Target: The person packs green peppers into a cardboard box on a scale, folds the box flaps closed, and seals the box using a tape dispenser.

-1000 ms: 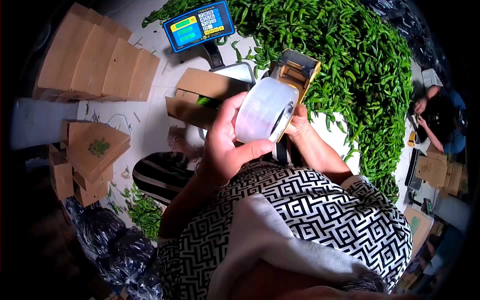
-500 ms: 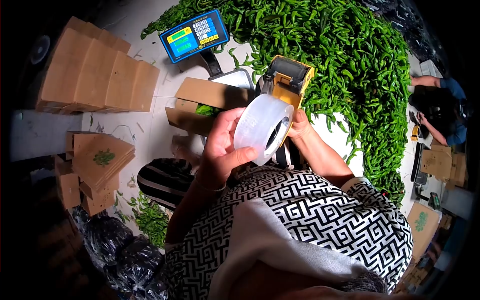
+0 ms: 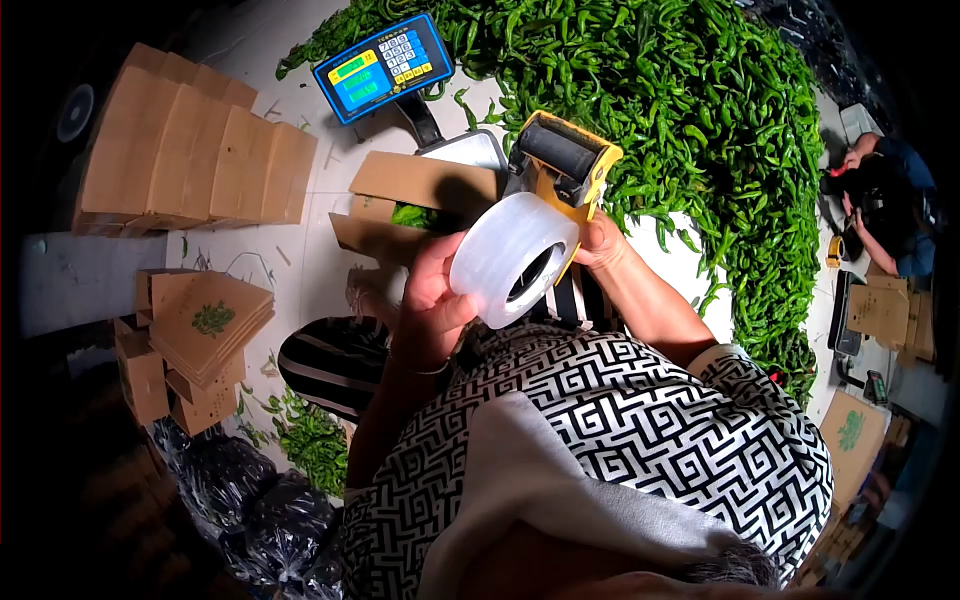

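Note:
A wide roll of clear packing tape (image 3: 505, 245) is in front of my chest, its dark core hole facing down and to the right. My left hand (image 3: 432, 305) grips the roll's left side, thumb in front and fingers behind. Against the roll's upper right side sits a yellow tape dispenser (image 3: 590, 180) with a dark roller on top. My right hand (image 3: 603, 243) is closed around the dispenser from the right, its fingers partly hidden behind it. Below the roll and beyond it stands an open cardboard box (image 3: 425, 178) with green peppers inside.
A scale with a blue display (image 3: 385, 68) stands behind the box. A large heap of green peppers (image 3: 690, 130) spreads behind and to the right. Stacked cartons (image 3: 190, 150) and black plastic bags (image 3: 285, 515) lie left. Another person (image 3: 890, 205) works far right.
The tape roll and dispenser have shifted a little left, and the roll has turned so more of its core hole shows. The other person's hands at the right have moved.

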Demonstrator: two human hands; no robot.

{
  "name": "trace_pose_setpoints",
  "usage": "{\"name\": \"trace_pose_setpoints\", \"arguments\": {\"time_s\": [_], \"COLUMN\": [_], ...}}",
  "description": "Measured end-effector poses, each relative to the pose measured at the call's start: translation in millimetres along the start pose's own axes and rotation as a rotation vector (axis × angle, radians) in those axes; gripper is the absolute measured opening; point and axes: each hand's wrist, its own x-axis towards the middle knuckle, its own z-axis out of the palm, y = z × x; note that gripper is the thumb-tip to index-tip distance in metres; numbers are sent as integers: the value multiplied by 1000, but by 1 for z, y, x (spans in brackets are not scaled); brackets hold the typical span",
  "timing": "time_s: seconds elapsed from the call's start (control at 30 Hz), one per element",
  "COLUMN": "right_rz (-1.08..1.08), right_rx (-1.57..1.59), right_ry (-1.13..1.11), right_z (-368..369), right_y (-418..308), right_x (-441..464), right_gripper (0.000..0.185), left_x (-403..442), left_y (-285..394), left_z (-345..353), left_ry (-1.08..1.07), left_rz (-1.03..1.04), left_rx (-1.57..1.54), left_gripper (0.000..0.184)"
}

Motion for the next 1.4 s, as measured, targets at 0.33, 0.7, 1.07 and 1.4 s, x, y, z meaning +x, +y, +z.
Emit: {"name": "trace_pose_setpoints", "arguments": {"time_s": [0.33, 0.7, 1.07, 1.4], "right_rz": [-18, -3, -83, -102], "right_rx": [-8, 256, 338, 232], "right_ry": [53, 231, 290, 286], "right_z": [-9, -4, -5, 3], "right_y": [22, 25, 15, 11], "right_x": [5, 6, 26, 32], "right_gripper": [91, 81, 97, 99], "left_x": [12, 37, 63, 65], "left_y": [17, 10, 18, 13], "left_z": [17, 14, 19, 25], "left_ry": [-17, -23, -38, 55], "left_rz": [-39, -19, -55, 36], "left_rx": [147, 272, 232, 451], "left_gripper": [68, 58, 65, 65]}}
